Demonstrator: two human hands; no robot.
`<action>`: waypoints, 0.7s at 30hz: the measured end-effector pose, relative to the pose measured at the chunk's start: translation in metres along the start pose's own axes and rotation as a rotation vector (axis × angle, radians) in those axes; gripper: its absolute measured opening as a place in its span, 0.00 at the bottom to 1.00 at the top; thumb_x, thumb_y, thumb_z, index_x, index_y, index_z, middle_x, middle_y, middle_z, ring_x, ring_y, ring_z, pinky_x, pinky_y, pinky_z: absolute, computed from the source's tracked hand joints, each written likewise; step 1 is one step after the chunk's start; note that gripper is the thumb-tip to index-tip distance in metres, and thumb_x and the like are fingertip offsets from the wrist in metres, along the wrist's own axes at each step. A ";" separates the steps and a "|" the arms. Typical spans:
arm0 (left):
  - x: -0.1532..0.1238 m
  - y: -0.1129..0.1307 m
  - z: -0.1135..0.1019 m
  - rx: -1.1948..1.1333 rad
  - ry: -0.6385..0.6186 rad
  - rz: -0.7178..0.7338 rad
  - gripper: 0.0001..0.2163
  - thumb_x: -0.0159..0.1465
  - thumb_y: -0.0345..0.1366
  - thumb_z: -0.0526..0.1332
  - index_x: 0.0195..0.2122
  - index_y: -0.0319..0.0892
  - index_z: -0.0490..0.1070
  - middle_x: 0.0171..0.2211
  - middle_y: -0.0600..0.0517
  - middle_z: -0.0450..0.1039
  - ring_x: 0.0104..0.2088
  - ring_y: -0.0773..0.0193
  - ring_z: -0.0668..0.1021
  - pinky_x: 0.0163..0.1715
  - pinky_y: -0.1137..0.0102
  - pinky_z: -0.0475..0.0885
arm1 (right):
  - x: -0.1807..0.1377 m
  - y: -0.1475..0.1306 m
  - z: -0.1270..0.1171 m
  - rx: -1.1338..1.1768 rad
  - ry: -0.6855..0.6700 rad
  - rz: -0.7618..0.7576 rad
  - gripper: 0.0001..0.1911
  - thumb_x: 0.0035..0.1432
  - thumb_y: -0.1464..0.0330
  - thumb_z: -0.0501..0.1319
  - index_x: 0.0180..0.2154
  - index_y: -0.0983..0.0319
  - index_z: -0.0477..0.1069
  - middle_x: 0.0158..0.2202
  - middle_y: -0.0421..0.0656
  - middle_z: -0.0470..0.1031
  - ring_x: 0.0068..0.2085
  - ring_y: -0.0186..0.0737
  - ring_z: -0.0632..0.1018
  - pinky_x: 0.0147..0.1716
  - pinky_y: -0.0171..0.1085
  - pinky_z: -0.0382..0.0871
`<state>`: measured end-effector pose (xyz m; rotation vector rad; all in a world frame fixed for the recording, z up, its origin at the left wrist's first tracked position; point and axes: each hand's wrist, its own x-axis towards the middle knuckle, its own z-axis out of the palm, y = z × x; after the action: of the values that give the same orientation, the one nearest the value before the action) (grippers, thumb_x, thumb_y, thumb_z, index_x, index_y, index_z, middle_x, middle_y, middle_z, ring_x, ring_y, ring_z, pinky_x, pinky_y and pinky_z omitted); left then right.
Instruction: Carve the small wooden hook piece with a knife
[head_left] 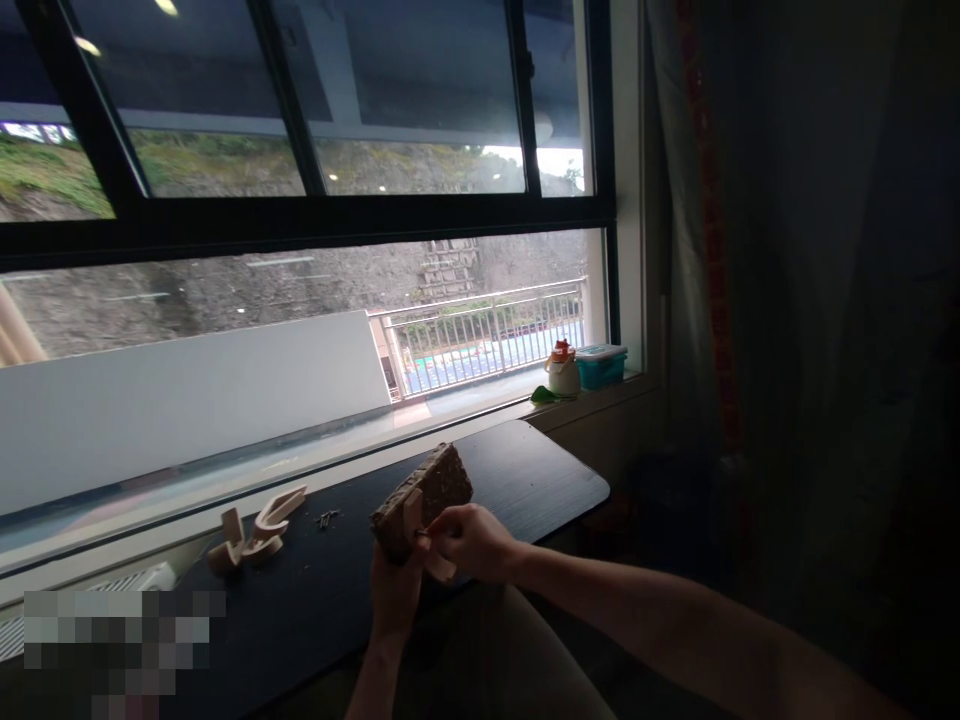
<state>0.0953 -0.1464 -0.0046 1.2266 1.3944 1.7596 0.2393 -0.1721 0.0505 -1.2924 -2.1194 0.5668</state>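
My left hand grips a rough brown block from below and holds it tilted above the dark table. A pale wooden piece lies against the block's near face. My right hand is closed in a pinch beside that piece, its fingertips on something small that I cannot make out. Both hands sit above the table's near edge.
Pale curved wooden pieces and a few small dark bits lie on the table to the left. On the window sill at the right stand a small jar with a red top and a teal box. A dark curtain hangs at right.
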 end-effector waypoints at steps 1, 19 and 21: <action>-0.001 0.000 0.000 -0.002 -0.004 0.004 0.23 0.40 0.42 0.67 0.38 0.38 0.72 0.30 0.50 0.77 0.35 0.51 0.78 0.32 0.64 0.73 | 0.001 0.004 0.002 0.084 -0.018 0.052 0.16 0.59 0.66 0.51 0.45 0.63 0.72 0.29 0.43 0.74 0.26 0.32 0.72 0.25 0.31 0.65; -0.002 0.007 -0.002 -0.030 -0.032 -0.022 0.23 0.41 0.40 0.67 0.39 0.38 0.71 0.31 0.50 0.78 0.36 0.51 0.79 0.32 0.64 0.73 | -0.013 0.000 -0.021 0.235 -0.057 -0.078 0.17 0.54 0.67 0.55 0.46 0.61 0.70 0.39 0.45 0.74 0.33 0.37 0.76 0.30 0.33 0.66; -0.001 0.007 -0.002 -0.034 -0.033 -0.024 0.22 0.41 0.40 0.67 0.37 0.38 0.71 0.29 0.50 0.78 0.34 0.51 0.79 0.31 0.64 0.73 | -0.013 0.006 -0.022 -0.140 0.006 -0.351 0.14 0.56 0.66 0.53 0.43 0.60 0.72 0.33 0.45 0.75 0.34 0.40 0.75 0.32 0.36 0.65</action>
<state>0.0944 -0.1504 0.0015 1.2105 1.3502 1.7316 0.2623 -0.1797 0.0598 -0.9551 -2.3441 0.2686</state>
